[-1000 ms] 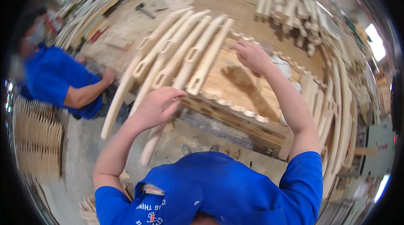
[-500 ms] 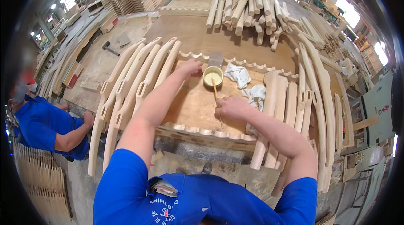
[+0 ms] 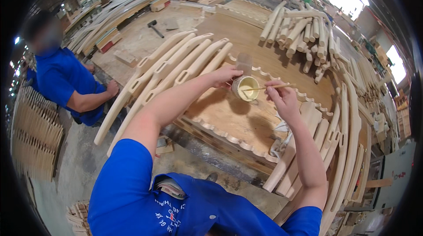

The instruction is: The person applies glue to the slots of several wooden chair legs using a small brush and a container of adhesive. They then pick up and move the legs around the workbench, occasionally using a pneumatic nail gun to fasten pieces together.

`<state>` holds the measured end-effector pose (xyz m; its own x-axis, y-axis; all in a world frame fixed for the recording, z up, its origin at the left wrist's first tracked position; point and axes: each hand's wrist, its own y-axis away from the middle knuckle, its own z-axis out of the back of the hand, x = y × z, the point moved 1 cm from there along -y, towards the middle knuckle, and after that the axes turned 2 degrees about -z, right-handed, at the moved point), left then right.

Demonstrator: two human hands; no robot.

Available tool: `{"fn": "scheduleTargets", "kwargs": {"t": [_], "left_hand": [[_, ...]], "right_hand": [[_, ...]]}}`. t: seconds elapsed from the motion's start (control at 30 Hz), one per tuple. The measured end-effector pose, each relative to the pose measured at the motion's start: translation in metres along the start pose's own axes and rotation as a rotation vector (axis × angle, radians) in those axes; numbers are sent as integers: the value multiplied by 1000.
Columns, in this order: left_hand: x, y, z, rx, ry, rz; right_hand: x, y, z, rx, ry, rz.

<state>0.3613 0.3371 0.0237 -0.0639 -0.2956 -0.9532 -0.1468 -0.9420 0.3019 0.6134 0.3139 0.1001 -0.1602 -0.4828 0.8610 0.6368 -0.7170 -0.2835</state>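
Observation:
My left hand (image 3: pixel 225 77) is closed on the side of a round cup (image 3: pixel 238 91) holding pale yellow, creamy liquid. The cup tilts above the plywood board, with a shadow beneath it. Between the fingers of my right hand (image 3: pixel 284 100) is a thin wooden stick (image 3: pixel 275 86), lying nearly level. Its far end dips into the liquid. Just behind the cup is a flat greyish piece (image 3: pixel 244 61). White rags (image 3: pixel 278 148) lie on the board, partly hidden by my right forearm.
Shaped wooden pieces with slots (image 3: pixel 154 81) lie left; more long pieces (image 3: pixel 348 117) lie right. Scalloped strips (image 3: pixel 220 135) edge the board. Farther back are a heap of wooden legs (image 3: pixel 304 28) and a black hammer (image 3: pixel 155 28). A co-worker in blue (image 3: pixel 66 77) stands left.
My left hand has taken hold of the cup and lifted it. My right hand has risen, swinging the stick from upright-looking to nearly level. The view has turned left.

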Motion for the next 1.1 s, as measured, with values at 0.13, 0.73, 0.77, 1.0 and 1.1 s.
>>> {"fn": "scheduleTargets", "kwargs": {"t": [0.13,0.73,0.77,1.0,1.1], "left_hand": [[-19,81,39,-235,136,-130],[48,394,218,-745,623,-733],[56,401,224,-787,628,-711],[74,407,246,-760,847,-589],[76,396,246,-753,955,-524]], "right_hand": [[30,-32,-47,3,-163,89],[199,-80,-362,54,-526,72],[199,-78,-373,52,-590,-41],[187,-74,-387,-146,-1009,-234],[180,-76,-381,-119,-1022,-229]]}}
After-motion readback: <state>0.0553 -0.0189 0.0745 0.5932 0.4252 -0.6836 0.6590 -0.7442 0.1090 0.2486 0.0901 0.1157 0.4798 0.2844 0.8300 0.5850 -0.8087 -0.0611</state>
